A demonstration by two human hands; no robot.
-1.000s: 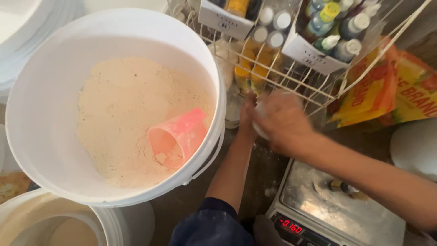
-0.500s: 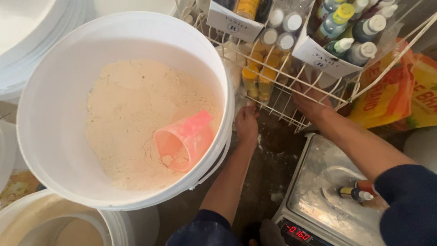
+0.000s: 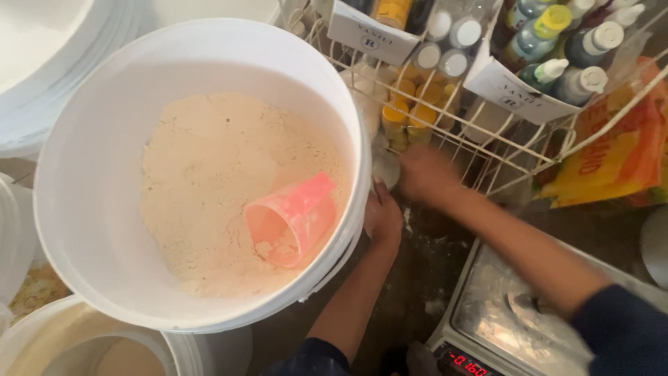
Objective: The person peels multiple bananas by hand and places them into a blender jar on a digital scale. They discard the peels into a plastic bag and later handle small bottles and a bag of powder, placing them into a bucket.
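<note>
A head-worn camera looks down on a big white bucket (image 3: pixel 90 174) that fills the left and middle of the view. It holds a mound of pale beige flour-like powder (image 3: pixel 216 181), and a pink plastic scoop (image 3: pixel 292 219) lies on its side in the powder toward the right, its open mouth facing near-left with a little powder inside.

The person's left hand (image 3: pixel 383 216) rests against the outside of the bucket's right wall, fingers curled loosely along the rim side — it seems to steady the bucket, though whether it truly grips cannot be told. The right hand (image 3: pixel 424 174) is just right of it, blurred with motion, low beneath a white wire rack (image 3: pixel 515 139). Its fingers look closed around something small and pale, but the blur hides what; I cannot tell what it holds.

A second ago the right hand was higher and further right, near the rack's edge; half a second ago it had slid under the rack. Now it sits closer to the left hand and the bucket — the hand has moved leftward, and the scoop has not moved at all.

The rack carries small bottles (image 3: pixel 557 42) with white and yellow caps. A yellow-orange bag (image 3: pixel 612 160) lies at far right. A metal digital scale (image 3: pixel 501 313) sits near right, powder-dusted, red digits lit.
</note>
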